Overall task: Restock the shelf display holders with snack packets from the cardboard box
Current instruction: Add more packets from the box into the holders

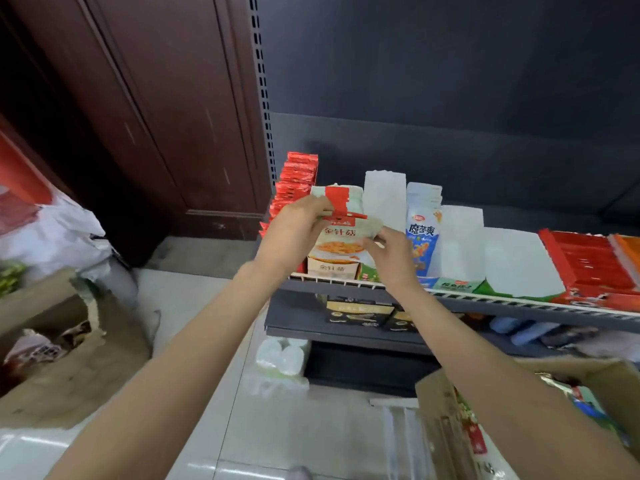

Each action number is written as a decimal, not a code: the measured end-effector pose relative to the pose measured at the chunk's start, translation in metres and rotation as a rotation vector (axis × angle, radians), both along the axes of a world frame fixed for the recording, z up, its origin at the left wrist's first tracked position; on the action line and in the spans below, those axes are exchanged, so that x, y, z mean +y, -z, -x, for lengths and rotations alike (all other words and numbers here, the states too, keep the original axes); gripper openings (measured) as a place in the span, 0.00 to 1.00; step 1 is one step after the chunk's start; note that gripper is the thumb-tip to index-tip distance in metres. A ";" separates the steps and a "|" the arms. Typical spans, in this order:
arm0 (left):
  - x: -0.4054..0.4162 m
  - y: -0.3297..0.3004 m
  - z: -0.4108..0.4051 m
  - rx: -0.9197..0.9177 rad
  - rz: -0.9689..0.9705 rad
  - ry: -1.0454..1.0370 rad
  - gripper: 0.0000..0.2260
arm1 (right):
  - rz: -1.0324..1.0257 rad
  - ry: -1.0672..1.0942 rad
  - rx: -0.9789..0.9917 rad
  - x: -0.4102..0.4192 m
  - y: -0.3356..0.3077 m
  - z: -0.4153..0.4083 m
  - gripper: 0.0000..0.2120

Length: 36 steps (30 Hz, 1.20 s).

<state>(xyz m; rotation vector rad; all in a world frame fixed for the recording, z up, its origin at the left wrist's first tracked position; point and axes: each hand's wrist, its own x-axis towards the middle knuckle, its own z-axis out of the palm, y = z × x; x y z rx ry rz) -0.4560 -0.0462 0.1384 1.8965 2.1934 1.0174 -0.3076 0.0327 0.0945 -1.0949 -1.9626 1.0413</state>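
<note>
A stack of white and red snack packets [341, 237] with an orange picture stands in a beige display holder [332, 269] at the left of the upper shelf [485, 299]. My left hand [294, 230] grips the stack's upper left edge. My right hand [389, 252] pinches its right edge. The open cardboard box [450, 407] with more packets inside sits at the lower right, under my right forearm.
Red packets [294, 181] fill the shelf's left end. Blue packets [422, 233], white holders [462, 244] and red cartons [595, 265] line the shelf to the right. A lower shelf holds dark boxes [360, 313]. Another cardboard box [69, 334] and bags lie on the floor at the left.
</note>
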 end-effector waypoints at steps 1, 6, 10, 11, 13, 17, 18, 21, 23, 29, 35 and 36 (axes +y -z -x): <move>0.002 0.000 0.004 0.046 0.012 0.017 0.07 | -0.011 0.025 0.011 -0.001 0.003 0.004 0.12; 0.007 0.001 0.019 0.150 0.078 0.053 0.08 | -0.079 0.104 -0.013 0.002 0.016 0.018 0.11; 0.014 0.003 0.021 0.149 0.125 0.062 0.08 | -0.200 0.093 -0.231 0.011 0.024 0.019 0.13; 0.017 0.002 0.021 0.144 0.131 0.063 0.08 | -0.202 0.091 -0.262 0.013 0.025 0.018 0.14; 0.021 0.002 0.021 0.137 0.136 0.065 0.09 | -0.205 0.094 -0.299 0.016 0.025 0.016 0.14; 0.022 0.003 0.025 0.118 0.181 0.080 0.08 | -0.183 0.073 -0.356 0.019 0.020 0.013 0.15; 0.022 0.004 0.027 0.111 0.213 0.085 0.08 | -0.164 0.055 -0.390 0.019 0.021 0.013 0.15; 0.021 0.009 0.029 0.131 0.309 0.078 0.09 | -0.149 0.013 -0.520 0.017 0.024 0.016 0.15; 0.024 0.011 0.029 0.185 0.334 0.064 0.10 | -0.126 0.016 -0.555 0.017 0.022 0.019 0.15; 0.038 0.012 0.031 0.373 0.407 0.044 0.12 | -0.079 0.031 -0.568 0.015 0.015 0.027 0.15; 0.035 0.021 0.032 0.465 0.349 0.028 0.10 | -0.077 0.144 -0.301 0.011 0.011 0.032 0.13; 0.035 0.022 0.032 0.474 0.345 0.022 0.10 | -0.071 0.140 -0.298 0.012 0.010 0.033 0.13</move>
